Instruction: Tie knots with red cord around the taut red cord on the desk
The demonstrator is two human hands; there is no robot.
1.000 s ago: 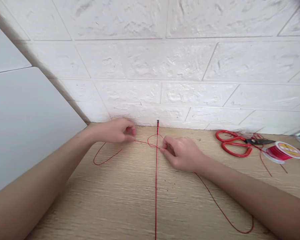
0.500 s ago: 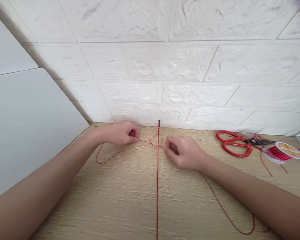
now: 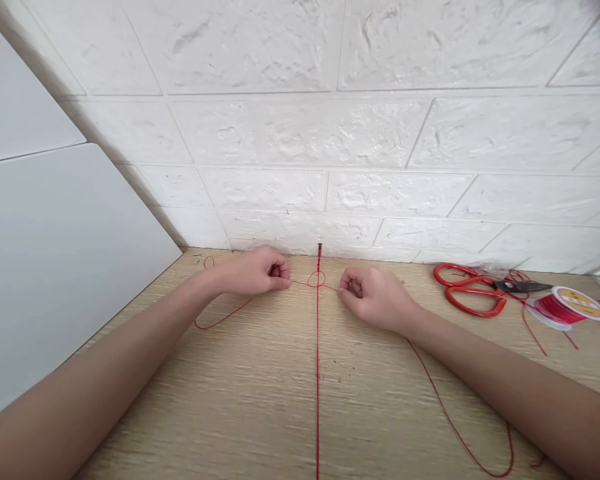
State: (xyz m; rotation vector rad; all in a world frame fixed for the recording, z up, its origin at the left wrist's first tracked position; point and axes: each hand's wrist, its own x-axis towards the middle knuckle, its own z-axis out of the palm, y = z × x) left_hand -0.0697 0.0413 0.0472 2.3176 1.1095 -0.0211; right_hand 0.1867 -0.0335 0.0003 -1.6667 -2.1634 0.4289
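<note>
My left hand [image 3: 265, 271] pinches a thin red cord just left of the centre. On the other side, my right hand [image 3: 373, 295] pinches the cord's opposite part. Between them the cord forms a small loop [image 3: 310, 277] around a straight red cord [image 3: 317, 373], which runs from a dark nail [image 3: 320, 246] by the wall toward the bottom of the view. Just below the nail is a short knotted red section [image 3: 319, 262]. Slack cord curves out beneath my left forearm, and a longer tail [image 3: 445, 413] trails below my right forearm.
Red-handled scissors [image 3: 475, 301] lie at the right, beside a spool of red cord [image 3: 563, 308] and loose cord pieces. A white brick-patterned wall [image 3: 280, 133] borders the wooden table [image 3: 220, 413] at the back. A pale panel [image 3: 65, 267] stands at the left.
The loop around the straight cord has become smaller and sits nearer the knotted section. My right hand has shifted slightly right and up; my left hand appears slightly right in the view.
</note>
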